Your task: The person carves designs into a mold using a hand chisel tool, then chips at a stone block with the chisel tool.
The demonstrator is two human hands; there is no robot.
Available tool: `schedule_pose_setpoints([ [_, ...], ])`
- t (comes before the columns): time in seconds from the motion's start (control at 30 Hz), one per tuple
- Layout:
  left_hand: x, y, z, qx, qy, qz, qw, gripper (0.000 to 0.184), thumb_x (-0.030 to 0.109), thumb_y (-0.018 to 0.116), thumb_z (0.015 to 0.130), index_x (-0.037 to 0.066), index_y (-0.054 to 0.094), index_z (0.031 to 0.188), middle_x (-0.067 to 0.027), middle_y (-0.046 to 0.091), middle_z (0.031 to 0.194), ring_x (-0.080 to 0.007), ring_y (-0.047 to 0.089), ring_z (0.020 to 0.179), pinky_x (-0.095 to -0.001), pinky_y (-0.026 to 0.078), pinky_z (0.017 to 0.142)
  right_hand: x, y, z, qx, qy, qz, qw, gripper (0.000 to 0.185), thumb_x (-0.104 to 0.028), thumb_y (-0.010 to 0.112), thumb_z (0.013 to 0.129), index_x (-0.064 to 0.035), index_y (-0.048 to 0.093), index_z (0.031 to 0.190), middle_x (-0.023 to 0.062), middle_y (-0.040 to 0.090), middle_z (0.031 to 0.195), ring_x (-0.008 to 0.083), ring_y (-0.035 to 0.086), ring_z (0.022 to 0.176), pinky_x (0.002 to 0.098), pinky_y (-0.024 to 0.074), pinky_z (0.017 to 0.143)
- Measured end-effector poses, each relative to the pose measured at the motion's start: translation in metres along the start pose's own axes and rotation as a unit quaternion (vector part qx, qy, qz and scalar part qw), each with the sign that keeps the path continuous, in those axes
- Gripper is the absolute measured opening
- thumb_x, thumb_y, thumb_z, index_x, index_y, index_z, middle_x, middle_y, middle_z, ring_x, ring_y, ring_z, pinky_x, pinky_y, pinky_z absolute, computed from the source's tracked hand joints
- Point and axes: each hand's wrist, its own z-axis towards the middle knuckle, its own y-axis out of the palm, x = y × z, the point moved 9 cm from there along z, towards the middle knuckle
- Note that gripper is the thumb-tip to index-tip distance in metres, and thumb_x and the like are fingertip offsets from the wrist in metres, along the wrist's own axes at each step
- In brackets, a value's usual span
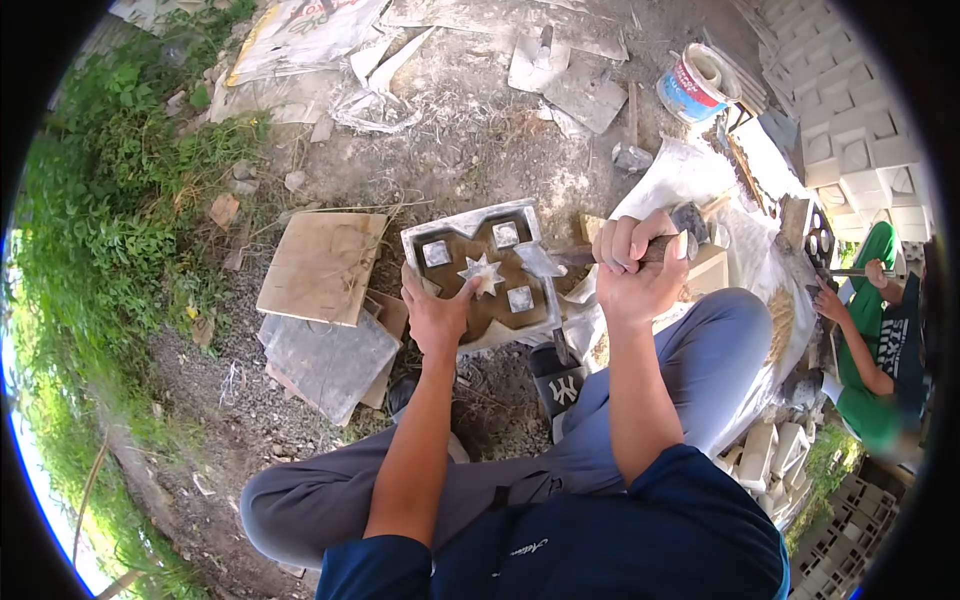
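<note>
A metal mould (pixel 470 219) lies on the ground in front of my legs, with a star-shaped piece (pixel 482 274) at its middle and pale square blocks around it. Brown material fills the space between them. My left hand (pixel 438 312) rests on the mould's left side, fingers apart, its thumb beside the star. In my right hand (pixel 641 265) is the wooden handle of a trowel (pixel 541 261), fingers wrapped round it. The trowel's blade lies over the mould's right side.
Wooden boards (pixel 322 268) and a grey slab (pixel 335 360) lie left of the mould. A paint bucket (pixel 692 85) stands at the upper right. Another person (pixel 880 340) works at the far right, near stacked pale blocks (pixel 855 130). Plants (pixel 110 210) grow at the left.
</note>
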Motion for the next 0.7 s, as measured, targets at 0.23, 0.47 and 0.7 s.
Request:
schedule_pose_setpoints([
  [0.23, -0.004, 0.003, 0.002, 0.001, -0.013, -0.001, 1.0, 0.121, 0.061, 0.088, 0.065, 0.007, 0.028, 0.156, -0.0193, 0.046, 0.151, -0.0415, 0.055, 0.128, -0.0507, 0.05, 0.1, 0.036, 0.004, -0.022, 0.019, 0.049, -0.067, 0.996, 0.043, -0.034, 0.059, 0.102, -0.0051, 0.048, 0.073, -0.0006, 0.04, 0.061, 0.0095, 0.035, 0.054, 0.0284, 0.0244, 0.049],
  [0.47, -0.004, 0.002, 0.003, 0.005, -0.014, 0.004, 1.0, 0.122, 0.062, 0.087, 0.065, 0.008, 0.027, 0.157, -0.0199, 0.046, 0.151, -0.041, 0.055, 0.128, -0.0509, 0.051, 0.1, 0.068, 0.001, -0.046, 0.004, 0.073, -0.295, 0.953, 0.041, -0.013, 0.071, 0.095, -0.0013, 0.05, 0.061, 0.0014, 0.042, 0.052, 0.0104, 0.038, 0.046, 0.0299, 0.0275, 0.046],
  [0.7, 0.0, -0.002, 0.002, 0.003, -0.006, -0.013, 1.0, 0.12, 0.058, 0.088, 0.066, 0.007, 0.028, 0.156, -0.0212, 0.048, 0.147, -0.0414, 0.057, 0.126, -0.0503, 0.052, 0.096, 0.082, 0.003, -0.041, 0.024, 0.091, -0.29, 0.952, 0.048, -0.008, 0.068, 0.097, -0.0019, 0.039, 0.059, 0.0012, 0.035, 0.052, 0.01, 0.028, 0.05, 0.0325, 0.0232, 0.046],
])
